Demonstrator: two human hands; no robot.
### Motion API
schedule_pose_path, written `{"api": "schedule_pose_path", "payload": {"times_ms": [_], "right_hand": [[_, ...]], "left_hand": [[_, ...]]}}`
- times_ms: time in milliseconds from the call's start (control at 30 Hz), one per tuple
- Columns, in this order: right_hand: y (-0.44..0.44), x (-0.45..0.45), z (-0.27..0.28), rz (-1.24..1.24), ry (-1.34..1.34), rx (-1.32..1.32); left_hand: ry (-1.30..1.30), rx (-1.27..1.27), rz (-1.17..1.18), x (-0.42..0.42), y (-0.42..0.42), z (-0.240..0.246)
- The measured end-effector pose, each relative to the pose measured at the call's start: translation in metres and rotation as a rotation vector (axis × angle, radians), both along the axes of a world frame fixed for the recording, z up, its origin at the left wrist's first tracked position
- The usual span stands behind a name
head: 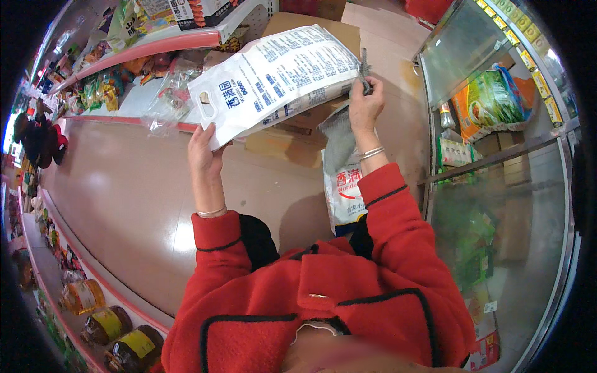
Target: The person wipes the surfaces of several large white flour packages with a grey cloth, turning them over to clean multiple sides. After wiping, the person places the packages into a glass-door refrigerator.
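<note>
A full white flour bag (284,70) with blue printing lies slantwise before me, its cut-out carry handle towards the left. My left hand (205,147) grips the lower corner of the bag beside that handle. At the bag's right end, my right hand (367,102) pinches a grey cloth (338,142). Part of the cloth sticks up past the fingers along the bag's edge, and the rest hangs below the hand. A second white bag (343,200) with red printing stands near my legs, partly covered by the cloth and my right arm.
An open cardboard box (284,144) sits on the floor behind and under the bag. Shelves of packaged goods with a red edge strip (149,52) run along the left. Large bottles (137,345) stand at lower left. A glass cabinet (503,196) holding bags borders the right.
</note>
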State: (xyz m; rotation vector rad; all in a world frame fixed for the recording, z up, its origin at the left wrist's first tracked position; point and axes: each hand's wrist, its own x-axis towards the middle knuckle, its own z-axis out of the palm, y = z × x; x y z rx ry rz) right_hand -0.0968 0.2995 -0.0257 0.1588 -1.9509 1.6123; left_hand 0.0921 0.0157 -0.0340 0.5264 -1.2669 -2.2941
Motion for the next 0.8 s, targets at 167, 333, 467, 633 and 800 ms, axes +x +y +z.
{"api": "schedule_pose_path", "payload": {"times_ms": [167, 333, 467, 633, 800], "right_hand": [[-0.037, 0.043, -0.004, 0.113, 0.082, 0.073], [-0.070, 0.091, -0.006, 0.283, 0.048, 0.083], [-0.092, 0.119, -0.004, 0.371, 0.110, 0.119], [-0.124, 0.125, -0.003, 0.406, -0.073, 0.093], [-0.152, 0.132, -0.004, 0.515, -0.002, 0.259]], "left_hand": [[0.025, 0.044, 0.019, 0.002, 0.006, 0.006], [0.088, 0.066, -0.048, 0.002, 0.002, 0.006], [0.062, 0.179, -0.079, 0.001, -0.006, -0.003], [0.052, 0.148, -0.129, 0.002, -0.009, -0.009], [0.076, 0.159, -0.144, 0.002, -0.008, -0.010]]}}
